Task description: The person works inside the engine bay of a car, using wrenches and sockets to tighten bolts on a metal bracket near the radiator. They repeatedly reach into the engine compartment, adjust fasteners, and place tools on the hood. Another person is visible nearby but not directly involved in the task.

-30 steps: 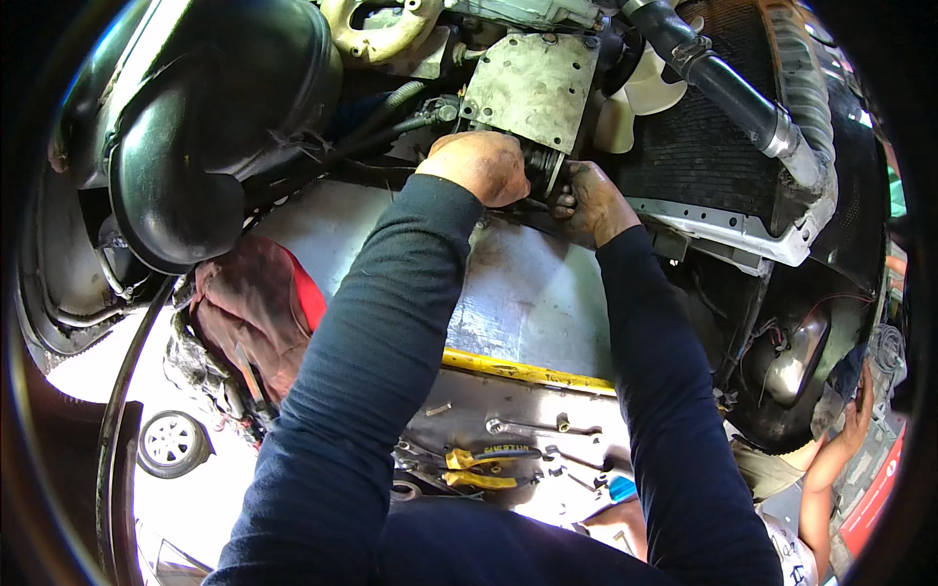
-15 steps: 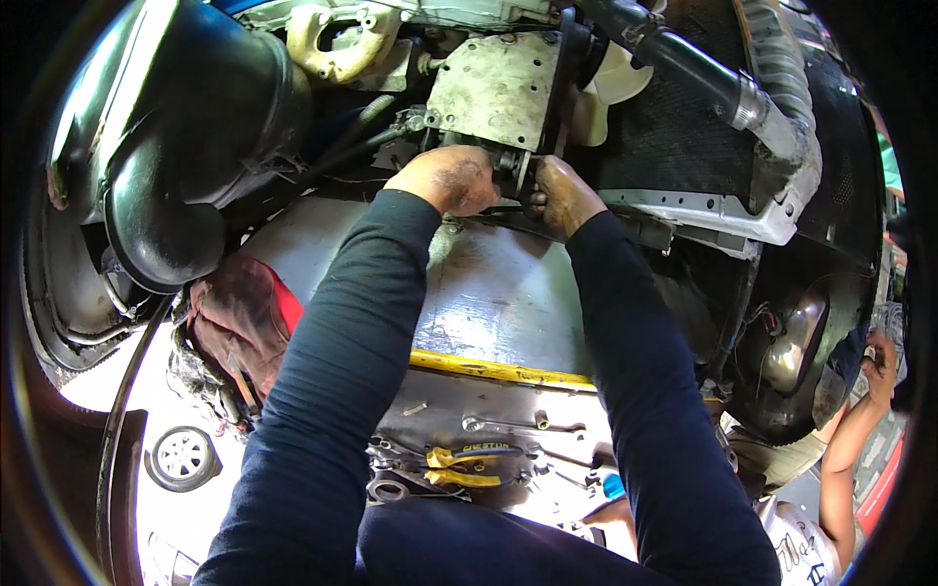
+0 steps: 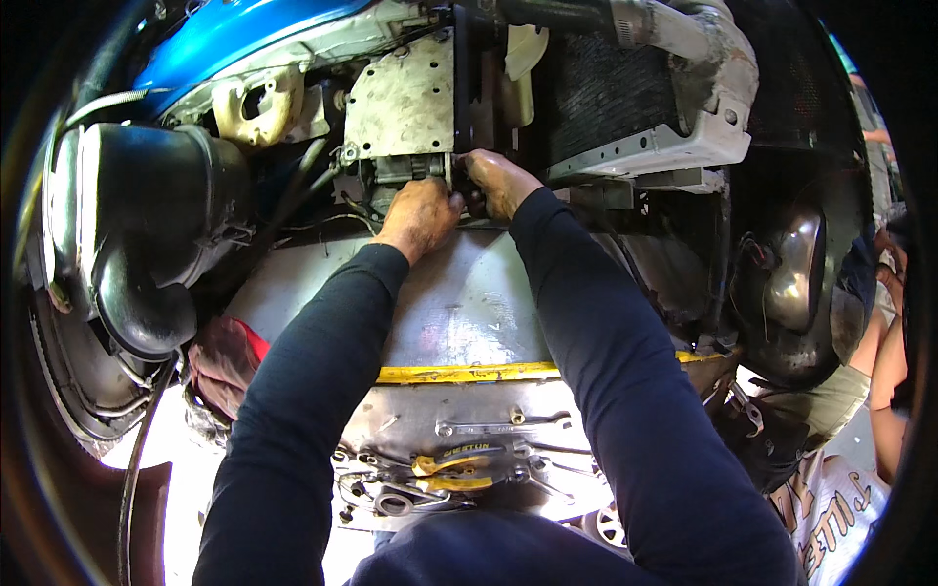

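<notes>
A pale, worn metal plate (image 3: pixel 403 98) with bolt holes along its edges is fixed on the engine at the top. Below its lower edge shows a dark mechanism (image 3: pixel 405 168). My left hand (image 3: pixel 422 217) is just under that mechanism, back upward, its fingers curled in toward the plate's lower right corner. Against the dark upright bracket (image 3: pixel 473 93) on the other side, my right hand (image 3: pixel 498 184) is closed, fingers bent inward. The two hands nearly meet. Whatever small part is between their fingers is hidden.
A grey panel (image 3: pixel 469 293) with a yellow edge (image 3: pixel 469 372) lies under my arms. Nearer me are yellow-handled pliers (image 3: pixel 454 469), a wrench (image 3: pixel 489 428) and several tools. A black air duct (image 3: pixel 147 303) stands left, a radiator (image 3: pixel 606 98) right. Another person (image 3: pixel 831 518) is at the lower right.
The view has shifted, so the engine sits further left. My left hand has dropped from the plate's lower edge and turned, uncovering the mechanism beneath. My right hand stays by the bracket.
</notes>
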`<move>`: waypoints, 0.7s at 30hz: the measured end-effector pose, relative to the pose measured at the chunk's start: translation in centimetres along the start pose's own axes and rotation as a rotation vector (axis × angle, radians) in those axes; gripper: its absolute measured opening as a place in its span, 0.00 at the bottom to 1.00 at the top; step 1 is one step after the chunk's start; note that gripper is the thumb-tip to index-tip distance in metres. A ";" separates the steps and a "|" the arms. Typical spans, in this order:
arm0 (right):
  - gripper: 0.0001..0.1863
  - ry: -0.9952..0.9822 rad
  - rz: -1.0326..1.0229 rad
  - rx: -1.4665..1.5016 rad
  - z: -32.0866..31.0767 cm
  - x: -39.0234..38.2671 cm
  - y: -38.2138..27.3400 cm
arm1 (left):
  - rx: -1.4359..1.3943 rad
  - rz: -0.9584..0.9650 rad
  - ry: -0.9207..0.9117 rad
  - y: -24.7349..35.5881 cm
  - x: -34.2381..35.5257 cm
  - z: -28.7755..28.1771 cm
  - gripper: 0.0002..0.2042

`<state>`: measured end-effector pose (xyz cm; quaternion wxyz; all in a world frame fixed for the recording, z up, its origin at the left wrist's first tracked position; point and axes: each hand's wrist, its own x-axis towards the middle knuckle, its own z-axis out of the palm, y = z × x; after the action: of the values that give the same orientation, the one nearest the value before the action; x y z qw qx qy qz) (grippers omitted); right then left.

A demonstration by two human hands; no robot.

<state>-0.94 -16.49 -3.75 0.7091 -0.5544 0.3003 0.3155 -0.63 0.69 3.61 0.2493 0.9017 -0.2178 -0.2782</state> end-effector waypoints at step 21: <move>0.06 0.016 -0.447 -0.903 -1.3 4.3 3.0 | 0.160 -0.115 -0.121 0.9 0.6 -1.3 0.23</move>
<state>-0.75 -16.67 -9.12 0.4466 -0.8590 0.0134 0.2499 0.35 0.09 4.86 0.1465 0.9113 -0.2019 -0.3277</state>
